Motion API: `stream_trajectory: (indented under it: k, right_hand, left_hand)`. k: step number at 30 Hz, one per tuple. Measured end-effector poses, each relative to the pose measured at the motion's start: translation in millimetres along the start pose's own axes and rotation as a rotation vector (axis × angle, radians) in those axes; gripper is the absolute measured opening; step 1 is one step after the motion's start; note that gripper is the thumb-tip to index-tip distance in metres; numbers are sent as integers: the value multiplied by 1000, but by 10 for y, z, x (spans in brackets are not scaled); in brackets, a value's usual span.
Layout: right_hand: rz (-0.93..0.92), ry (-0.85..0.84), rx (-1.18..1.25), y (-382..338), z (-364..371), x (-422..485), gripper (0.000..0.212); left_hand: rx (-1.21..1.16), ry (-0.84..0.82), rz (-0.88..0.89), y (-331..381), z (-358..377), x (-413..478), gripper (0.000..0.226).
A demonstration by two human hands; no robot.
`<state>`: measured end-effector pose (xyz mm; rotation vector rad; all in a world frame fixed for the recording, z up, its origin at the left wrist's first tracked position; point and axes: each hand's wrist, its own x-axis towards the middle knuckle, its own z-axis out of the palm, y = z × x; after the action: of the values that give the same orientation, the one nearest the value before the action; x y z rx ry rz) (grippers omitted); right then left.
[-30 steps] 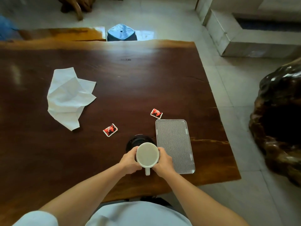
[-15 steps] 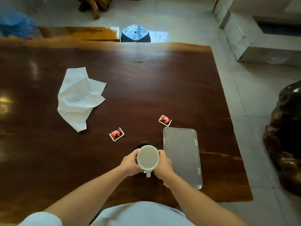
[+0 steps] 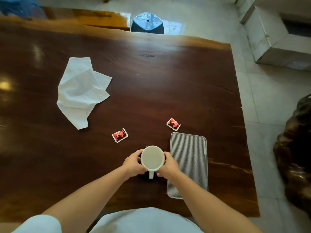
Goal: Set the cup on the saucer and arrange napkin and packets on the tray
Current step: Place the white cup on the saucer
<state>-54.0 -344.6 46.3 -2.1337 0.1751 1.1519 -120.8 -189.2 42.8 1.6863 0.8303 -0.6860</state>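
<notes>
we are holding the white ceramic cup (image 3: 152,158) between both hands, the left hand (image 3: 133,163) wrapping its left wall and the right hand (image 3: 168,165) wrapping its right wall, fingers curled around it on both sides. the cup is standing upright, mouth facing up toward us, and its handle is pointing back toward our body. beneath it the dark round saucer (image 3: 143,177) is showing only as a thin dark rim peeking out around the cup's base and under our hands; we cannot tell whether the cup is already resting on it or hovering just above.

the relation that matters next is sideways. the grey ribbed rectangular tray (image 3: 188,163) is lying just beside our right hand, its long axis running away from us, near edge close to the surface's front. so the right hand is the nearer one to it. the three things that belong on it are lying away from that hand: one small red-and-white packet (image 3: 173,124) is sitting just beyond the tray's far left corner, the other small red-and-white packet (image 3: 119,135) is lying to the left of the cup and a little farther out, and the crumpled white paper napkin (image 3: 80,91) is lying well apart on the far left of the dark wooden surface (image 3: 151,81), nearer our left hand.

we are judging that once the cup is settled, the left hand is better placed for the napkin and the right for the packet by the tray.
</notes>
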Motion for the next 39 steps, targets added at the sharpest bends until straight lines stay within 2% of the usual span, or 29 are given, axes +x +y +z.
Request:
stream_trajectory:
  k: [8,15,19,21,24,27,30,34,39]
  right_hand:
    - [2,-40,-44,-1,-10,46,55]
    - [2,-76,-126,31,20,5,71]
    - [-7,-125,-155,84,15,-36,69]
    - [-45,-121,-198,126,16,-57,79]
    - [-44,-95,-130,166,20,-101,82]
    - [-14,-97,-52,206,23,-150,78]
    - [-46,-83,2,242,33,-194,62]
    - [-41,23,-81,216,43,-235,59]
    - [-189,233,-241,112,-21,-280,34]
  left_hand:
    - [-20,4,-28,-28,9,-3,86]
    - [35,16,-48,-29,4,-97,83]
    - [48,49,-41,-34,21,-189,76]
    - [77,50,-43,-37,38,-243,76]
    - [117,47,-53,-46,54,-316,76]
    - [141,43,-58,-65,64,-389,76]
    - [157,44,-46,-78,65,-429,74]
    - [196,28,-63,-106,22,-479,70]
    - [348,116,1,-90,-171,-577,57]
